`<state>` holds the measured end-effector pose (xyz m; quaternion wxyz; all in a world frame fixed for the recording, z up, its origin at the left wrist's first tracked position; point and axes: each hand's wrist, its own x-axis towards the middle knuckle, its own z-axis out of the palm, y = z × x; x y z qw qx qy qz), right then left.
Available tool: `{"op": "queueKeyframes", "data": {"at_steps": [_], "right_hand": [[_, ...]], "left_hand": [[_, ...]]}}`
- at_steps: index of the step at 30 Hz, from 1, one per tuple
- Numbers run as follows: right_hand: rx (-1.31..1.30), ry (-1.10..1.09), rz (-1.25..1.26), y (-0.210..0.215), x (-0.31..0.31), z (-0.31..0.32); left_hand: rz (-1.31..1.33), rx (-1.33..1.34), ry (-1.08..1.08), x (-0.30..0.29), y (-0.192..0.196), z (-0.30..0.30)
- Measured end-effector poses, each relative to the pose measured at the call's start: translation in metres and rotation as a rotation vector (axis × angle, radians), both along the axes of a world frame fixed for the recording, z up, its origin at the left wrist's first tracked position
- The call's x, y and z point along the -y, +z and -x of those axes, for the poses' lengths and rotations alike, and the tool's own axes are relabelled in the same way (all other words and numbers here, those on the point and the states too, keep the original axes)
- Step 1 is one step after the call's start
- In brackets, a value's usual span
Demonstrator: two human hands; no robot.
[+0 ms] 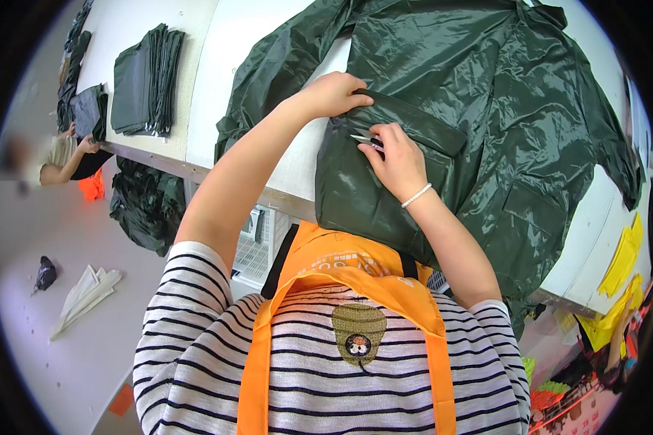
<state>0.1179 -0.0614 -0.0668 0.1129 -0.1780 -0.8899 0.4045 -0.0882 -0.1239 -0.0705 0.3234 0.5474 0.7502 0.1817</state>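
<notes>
A dark green raincoat [486, 94] is laid flat across a white worktable [225, 65], its lower hem hanging over the near edge toward the person.

The left hand [335, 94] is pressed palm-down on the coat at the upper corner of a pocket flap [413, 125]; the fingers are curled lightly onto the fabric, and nothing is gripped.

The right hand [397, 161] rests just below the flap, closed round small thread snips [365, 139], whose metal tips point left toward the flap's edge. A white bead bracelet [416, 196] is worn at that wrist.

A striped shirt [196, 341] and orange apron [355, 272] are seen at the lower edge.

On the table's far left, a stack of folded dark green pieces [146, 80] is set, with further dark pieces [87, 109] beside it. Below the table edge, a heap of dark green fabric [146, 204] lies on the floor. Another person's hand [87, 145] is at the far left. Yellow material [620, 261] is seen at the right.
</notes>
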Motion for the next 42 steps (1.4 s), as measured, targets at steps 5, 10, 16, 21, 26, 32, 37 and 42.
{"op": "queueKeyframes", "data": {"at_steps": [5,10,16,21,26,32,37,42], "right_hand": [[-0.032,-0.085,0.012,0.005,0.003,0.010],[0.042,-0.057,-0.034,0.020,-0.001,0.018],[0.154,-0.079,-0.027,0.029,-0.006,0.025],[0.176,-0.012,-0.096,0.035,-0.007,0.029],[0.165,-0.036,0.002,0.032,-0.014,0.022],[0.171,-0.311,-0.249,0.010,-0.074,-0.025],[0.509,0.215,0.156,0.032,-0.053,-0.048],[0.417,0.097,0.298,0.035,0.003,-0.040]], "left_hand": [[0.212,0.199,0.053,-0.017,0.018,0.004],[0.318,0.183,0.083,-0.028,0.031,-0.001],[0.233,0.017,0.012,-0.031,0.022,-0.002],[0.233,0.056,0.050,-0.031,0.018,-0.002],[0.217,0.069,0.115,-0.026,0.030,-0.003],[-0.301,-0.070,0.701,0.065,0.063,0.032],[-0.098,-0.435,0.601,0.226,0.035,0.078],[-0.202,0.066,0.666,0.237,0.026,0.047]]}}
